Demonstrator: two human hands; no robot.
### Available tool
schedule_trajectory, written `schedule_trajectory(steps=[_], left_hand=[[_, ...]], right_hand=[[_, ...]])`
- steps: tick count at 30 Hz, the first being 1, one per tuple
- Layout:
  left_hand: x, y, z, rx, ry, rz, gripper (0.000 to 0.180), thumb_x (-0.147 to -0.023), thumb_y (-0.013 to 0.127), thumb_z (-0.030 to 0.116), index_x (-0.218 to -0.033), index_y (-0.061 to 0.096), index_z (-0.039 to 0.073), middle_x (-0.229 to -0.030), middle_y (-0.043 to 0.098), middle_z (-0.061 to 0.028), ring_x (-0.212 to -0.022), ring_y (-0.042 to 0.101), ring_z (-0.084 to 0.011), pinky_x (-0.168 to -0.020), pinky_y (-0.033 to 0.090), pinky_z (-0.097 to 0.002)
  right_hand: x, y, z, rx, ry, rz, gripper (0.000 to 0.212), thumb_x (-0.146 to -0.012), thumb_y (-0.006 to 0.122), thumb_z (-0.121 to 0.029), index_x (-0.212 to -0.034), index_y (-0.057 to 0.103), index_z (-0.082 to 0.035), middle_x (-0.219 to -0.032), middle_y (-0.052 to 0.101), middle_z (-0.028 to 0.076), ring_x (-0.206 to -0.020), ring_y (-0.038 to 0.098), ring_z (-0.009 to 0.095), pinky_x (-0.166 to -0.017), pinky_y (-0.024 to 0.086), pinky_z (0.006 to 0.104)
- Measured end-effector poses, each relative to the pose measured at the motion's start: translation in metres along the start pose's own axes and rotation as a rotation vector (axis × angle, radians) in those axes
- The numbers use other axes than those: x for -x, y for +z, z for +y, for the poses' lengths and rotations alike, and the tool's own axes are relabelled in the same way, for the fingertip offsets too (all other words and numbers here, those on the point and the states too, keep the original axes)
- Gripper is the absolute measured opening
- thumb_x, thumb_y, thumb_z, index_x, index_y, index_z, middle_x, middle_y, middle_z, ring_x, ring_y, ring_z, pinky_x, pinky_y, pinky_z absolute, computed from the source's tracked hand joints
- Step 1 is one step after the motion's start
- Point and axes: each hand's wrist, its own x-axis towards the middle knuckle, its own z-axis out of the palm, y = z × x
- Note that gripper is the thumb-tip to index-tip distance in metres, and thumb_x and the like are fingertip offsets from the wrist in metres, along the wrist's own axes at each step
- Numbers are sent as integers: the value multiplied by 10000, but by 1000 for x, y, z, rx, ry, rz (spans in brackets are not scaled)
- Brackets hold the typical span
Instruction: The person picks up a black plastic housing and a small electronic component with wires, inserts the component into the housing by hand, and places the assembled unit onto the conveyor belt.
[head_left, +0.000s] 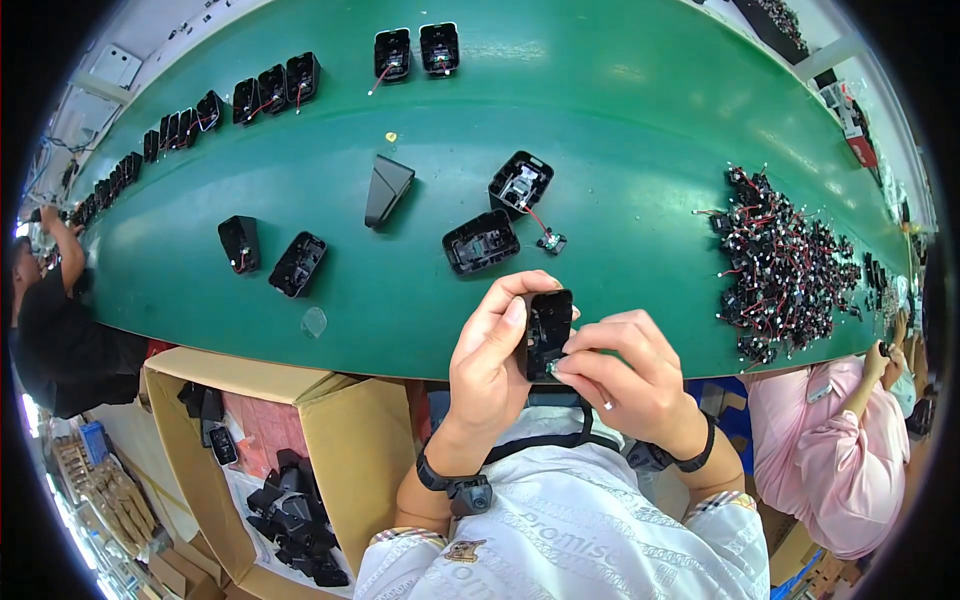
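Note:
My left hand (490, 350) is wrapped round a black plastic housing (549, 322), its open side facing up. At the housing's lower end my right hand (630, 375) pinches a small greenish part (552, 367), perhaps a circuit board; the fingers partly hide it. Just beyond my hands lies an open black housing (481, 242). Touching or close to it, another housing (521, 183) has a red wire running to a small circuit board (551, 241) on the table. A closed-looking dark case (388, 191) rests farther left.
Two black housings (300, 264) (238, 244) lie to the left on the green table (640, 130). More housings (301, 77) line the far side. A heap of wired parts (780, 265) covers the right. An open cardboard box (355, 440) with black parts stands lower left. People work at both sides.

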Motion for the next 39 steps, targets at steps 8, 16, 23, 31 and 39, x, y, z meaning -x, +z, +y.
schedule_trajectory(steps=[8,16,23,31,39], left_hand=[[15,1,6,-55,25,-12,343,-1073,462,253,-1251,525,-33,-1257,547,-161,-1082,614,-246,-976,495,-373],[18,-4,0,-118,142,-4,330,-1073,468,238,-1248,534,-34,-1266,528,-146,-1094,602,-229,-986,483,-361],[18,-4,-1,-165,107,4,312,-1064,495,206,-1265,559,-24,-1306,530,-119,-1194,545,-186,-1063,405,-325],[9,-10,0,38,22,82,292,-1061,504,193,-1263,555,-12,-1308,547,-115,-1208,558,-199,-1071,433,-349],[-4,-19,1,269,75,58,326,-1073,458,223,-1299,509,-7,-1389,528,-165,-1212,586,-258,-1053,490,-403]], right_hand=[[-5,7,-3,-34,-75,21,244,-676,863,-12,-875,732,-63,-958,683,45,-803,637,236,-694,527,339],[1,16,-15,-1,37,77,244,-666,852,4,-864,720,-51,-943,679,60,-802,638,249,-692,521,343],[-1,16,-2,-10,-10,-43,234,-671,845,0,-865,727,-55,-963,665,63,-838,628,252,-688,518,336],[-4,17,-1,-6,192,-85,299,-667,860,-74,-944,749,-94,-1203,629,99,-1042,607,311,-796,539,422],[-35,6,7,-65,63,-271,341,-678,851,-97,-1010,777,-117,-1388,585,188,-1236,572,398,-995,499,475]])
